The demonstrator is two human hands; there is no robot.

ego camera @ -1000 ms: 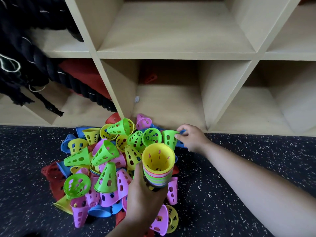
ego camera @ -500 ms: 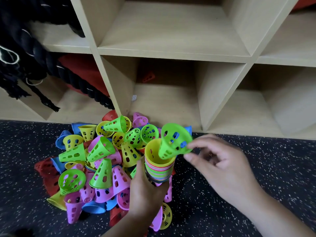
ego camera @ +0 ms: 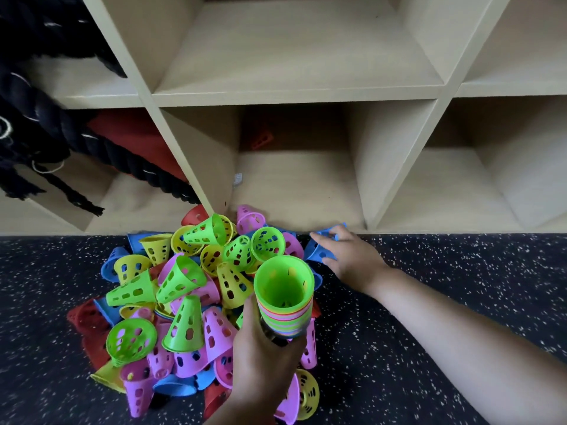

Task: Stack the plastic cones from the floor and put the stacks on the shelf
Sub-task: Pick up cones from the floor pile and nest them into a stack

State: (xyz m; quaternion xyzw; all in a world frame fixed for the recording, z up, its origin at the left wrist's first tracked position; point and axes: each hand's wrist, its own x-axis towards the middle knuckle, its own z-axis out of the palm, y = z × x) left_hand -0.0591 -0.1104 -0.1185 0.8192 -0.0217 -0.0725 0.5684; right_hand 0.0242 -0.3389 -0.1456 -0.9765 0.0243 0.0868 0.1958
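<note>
A pile of loose perforated cones [ego camera: 184, 302] in green, yellow, pink, blue and red lies on the dark speckled floor before the wooden shelf [ego camera: 294, 93]. My left hand [ego camera: 264, 360] grips a multicoloured stack of cones [ego camera: 285, 302], wide end up, with a green cone on top. My right hand [ego camera: 346, 256] reaches to the far edge of the pile and closes its fingers round a blue cone [ego camera: 322, 246] by the shelf's bottom edge.
The cubby right behind the pile holds a red cone [ego camera: 260, 139] at its back. Thick black rope [ego camera: 92, 142] and a red mat [ego camera: 135, 139] fill the left cubbies. The dark floor [ego camera: 460, 271] stretches to the right.
The green cone that my right hand held over the stack now sits on top of it. My right hand has moved away to the blue cone at the pile's far edge.
</note>
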